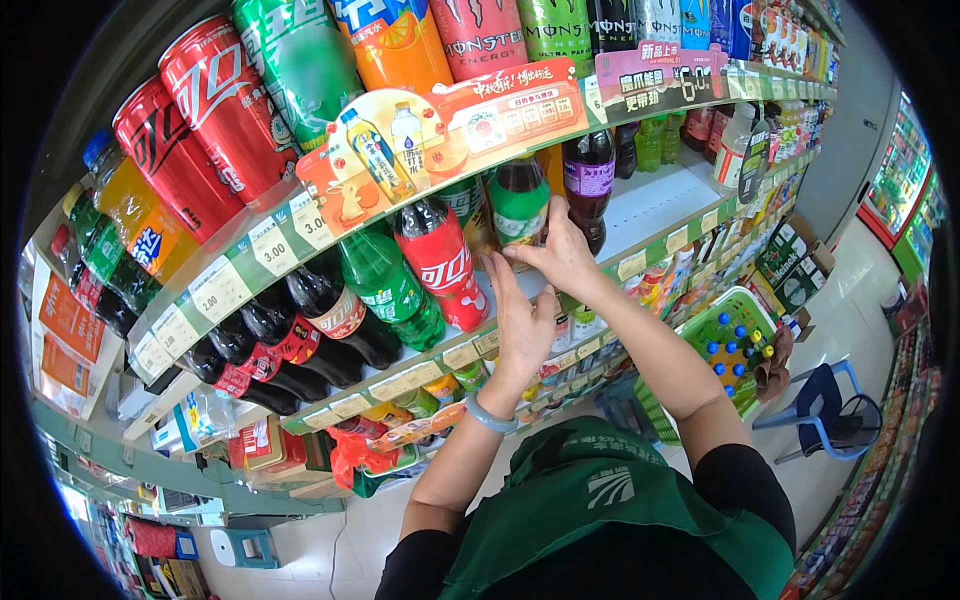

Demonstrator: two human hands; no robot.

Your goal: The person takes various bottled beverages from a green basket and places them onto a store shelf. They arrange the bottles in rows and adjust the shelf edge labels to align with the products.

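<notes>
On the middle shelf stands a dark drink bottle with a green label (519,204). My right hand (566,247) is around its right side and lower end, with the thumb across the front near the base. Just below the base are the fingertips of my left hand (521,322), palm turned inward and thumb apart, with nothing in its grasp. A blue-grey bangle (489,415) circles my left wrist. Left of the held bottle is a red-labelled Coca-Cola bottle (441,262), then a green Sprite bottle (391,289). To its right stands a dark bottle with a purple label (589,187).
Above, a shelf edge with an orange promotional strip (510,109) overhangs the bottles; drink cans (225,112) stand on it. A green basket of bottles (731,319) is on the right, beside a blue chair (821,405). A small stool (244,547) stands lower left.
</notes>
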